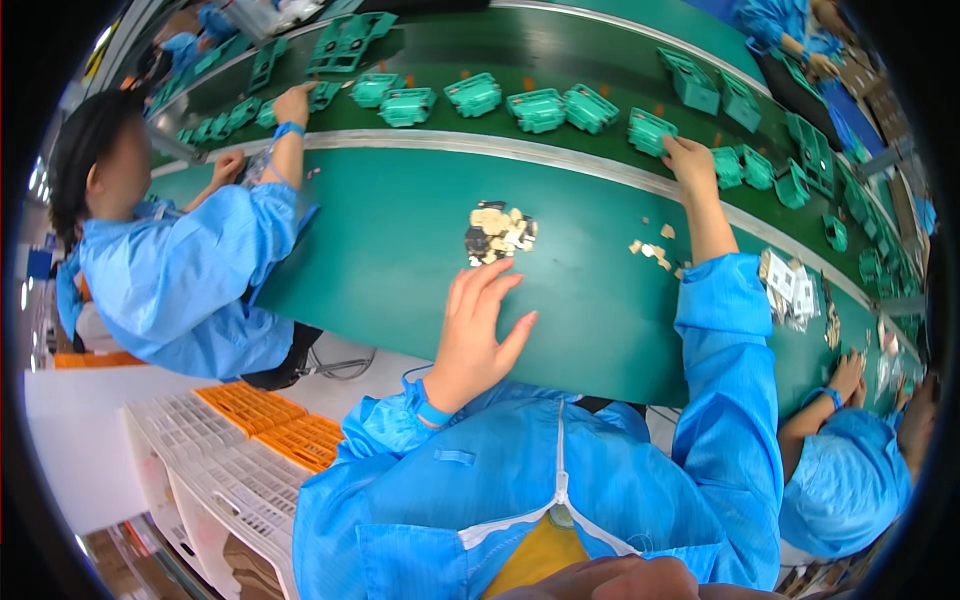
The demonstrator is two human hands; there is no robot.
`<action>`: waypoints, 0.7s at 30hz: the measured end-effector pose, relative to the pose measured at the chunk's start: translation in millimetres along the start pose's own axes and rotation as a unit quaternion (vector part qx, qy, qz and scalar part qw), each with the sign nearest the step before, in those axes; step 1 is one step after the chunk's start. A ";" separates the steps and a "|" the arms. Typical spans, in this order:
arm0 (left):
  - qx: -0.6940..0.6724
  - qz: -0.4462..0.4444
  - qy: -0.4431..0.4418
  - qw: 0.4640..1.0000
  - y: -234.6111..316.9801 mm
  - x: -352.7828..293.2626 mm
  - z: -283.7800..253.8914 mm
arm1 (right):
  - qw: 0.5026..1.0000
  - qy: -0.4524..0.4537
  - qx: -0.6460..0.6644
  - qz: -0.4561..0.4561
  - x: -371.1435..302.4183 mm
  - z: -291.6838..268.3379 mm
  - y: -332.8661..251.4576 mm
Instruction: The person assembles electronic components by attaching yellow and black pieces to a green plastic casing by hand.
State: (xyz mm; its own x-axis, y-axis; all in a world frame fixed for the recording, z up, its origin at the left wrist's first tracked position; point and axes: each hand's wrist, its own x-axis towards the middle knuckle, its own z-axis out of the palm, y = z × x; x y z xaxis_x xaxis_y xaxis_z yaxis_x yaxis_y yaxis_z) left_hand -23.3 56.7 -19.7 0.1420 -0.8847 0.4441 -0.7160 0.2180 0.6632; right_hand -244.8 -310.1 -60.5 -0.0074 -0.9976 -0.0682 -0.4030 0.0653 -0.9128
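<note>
- The right hand's [694,172] curled fingers touched a teal, boxy plastic housing [649,131] on the dark-green belt [560,58]; grip unclear.
- The left hand [474,342], loosely spread, empty, neared piled cream-and-black flat pieces [493,228].
- Those lay unplaced; finished work couldn't be told.

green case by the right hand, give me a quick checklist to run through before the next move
1. Right hand at the green case: ok, fingertips at its right edge.
2. Firm grip on the case: cannot tell, the fingers hide the contact.
3. Left hand free: ok, fingers spread and nothing seen in it, just below the pile of small pieces.
4. Small pieces all in one pile: not ok, loose pieces lie apart to the right.
5. Left co-worker's raised hand away from this case: ok, it is well to the left.
</note>
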 end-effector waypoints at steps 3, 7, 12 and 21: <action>0.022 -0.039 0.031 0.999 -20.5 -7.3 -11.0 | 0.956 0.141 -0.206 -0.154 -11.5 15.3 -2.8; 0.015 -0.081 0.042 0.996 -34.1 -8.9 -5.3 | 0.947 -0.173 -0.089 -0.256 -115.3 60.9 -62.2; 0.009 -0.009 0.002 1.000 -22.7 5.2 7.3 | 0.894 -0.293 -0.183 -0.286 -160.1 104.8 -45.5; -0.004 -0.009 0.004 1.000 -18.6 2.0 11.1 | 0.901 -0.415 -0.102 -0.072 -143.2 87.5 -59.0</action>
State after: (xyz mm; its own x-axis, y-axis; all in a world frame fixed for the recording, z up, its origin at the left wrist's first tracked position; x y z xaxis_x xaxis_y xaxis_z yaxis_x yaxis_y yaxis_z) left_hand -17.3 46.3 -37.8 0.1601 -0.8854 0.4364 -0.7080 0.2051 0.6758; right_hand -139.9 -169.3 -32.1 0.7108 -0.6314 -0.3099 -0.5060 -0.1530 -0.8489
